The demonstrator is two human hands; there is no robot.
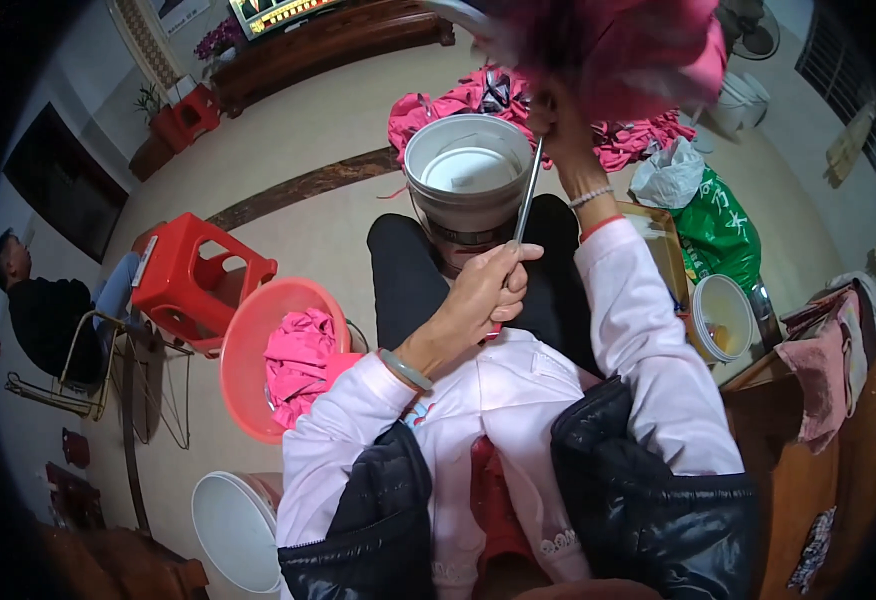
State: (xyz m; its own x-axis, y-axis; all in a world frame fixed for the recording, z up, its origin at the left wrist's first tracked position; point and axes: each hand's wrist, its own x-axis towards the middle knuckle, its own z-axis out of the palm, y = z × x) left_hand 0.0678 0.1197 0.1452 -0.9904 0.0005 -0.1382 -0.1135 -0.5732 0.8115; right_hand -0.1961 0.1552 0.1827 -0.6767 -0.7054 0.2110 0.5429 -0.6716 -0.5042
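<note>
A pink umbrella (648, 60) is held up in front of me, its canopy blurred by motion and cut off by the top edge. Low on its thin metal shaft (528, 200), my left hand (483, 295) is closed, with a bit of red handle showing beneath the fist. My right hand (556, 120) grips higher up, just under the canopy, its fingers partly in shadow. A light grey bucket (420, 150) stands between my knees, beyond my left hand. Behind it lies a heap of pink fabric bundles (438, 105) with dark and silvery parts.
At left are a salmon basin (243, 385) with pink fabric, a red stool (183, 280), a white bucket (223, 525) and a seated person (48, 320). To the right are a green bag (723, 235), a white tub (700, 320) and a pink towel (816, 370).
</note>
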